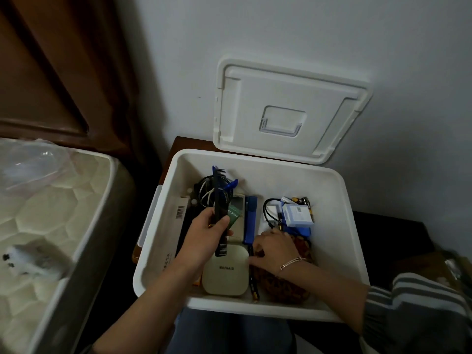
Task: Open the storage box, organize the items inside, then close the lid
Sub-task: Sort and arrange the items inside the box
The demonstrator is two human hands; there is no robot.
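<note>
Box (255,310): white, open in front of us.
Lid (288,108): off, propped against the wall behind the box.
Left hand (207,233): our fingers and thumb curl round a black comb (219,195), held above the box's left half.
Right hand (273,249): palm down inside the box over a brown bag (286,287), fingertips by a beige case (226,275); we cannot tell whether it grips anything.
Far right corner: batteries (302,200).
</note>
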